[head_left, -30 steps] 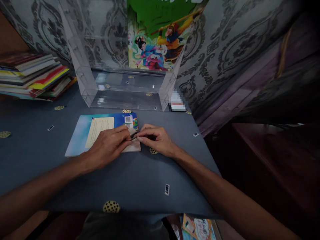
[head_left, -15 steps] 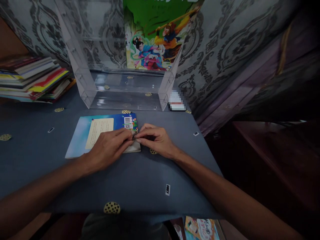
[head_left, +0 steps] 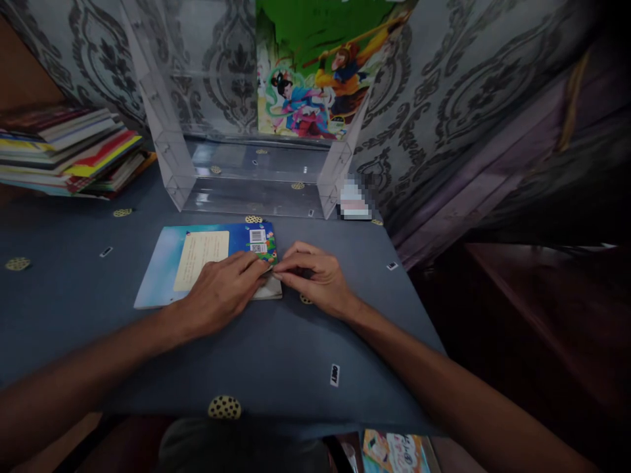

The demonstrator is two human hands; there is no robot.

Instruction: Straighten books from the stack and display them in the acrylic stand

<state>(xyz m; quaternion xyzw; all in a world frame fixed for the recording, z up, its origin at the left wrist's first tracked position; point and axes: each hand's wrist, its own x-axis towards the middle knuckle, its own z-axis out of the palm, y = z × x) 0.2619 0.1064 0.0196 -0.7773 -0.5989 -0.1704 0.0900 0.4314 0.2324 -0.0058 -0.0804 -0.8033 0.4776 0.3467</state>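
Blue book [head_left: 162, 266] lies flat; your right hand [head_left: 327, 282] pinches its edge; your left hand [head_left: 223, 284] rests atop, grip unclear.

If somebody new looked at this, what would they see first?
Probably the bright green cover with cartoon figures, standing up in the clear rack at the back. Then the blue book lying in front, with the left hand on it and the right hand's fingertips at its corner.

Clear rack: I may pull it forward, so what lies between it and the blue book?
Head view: a narrow strip of tablecloth with a yellow dotted print lies between rack and book.
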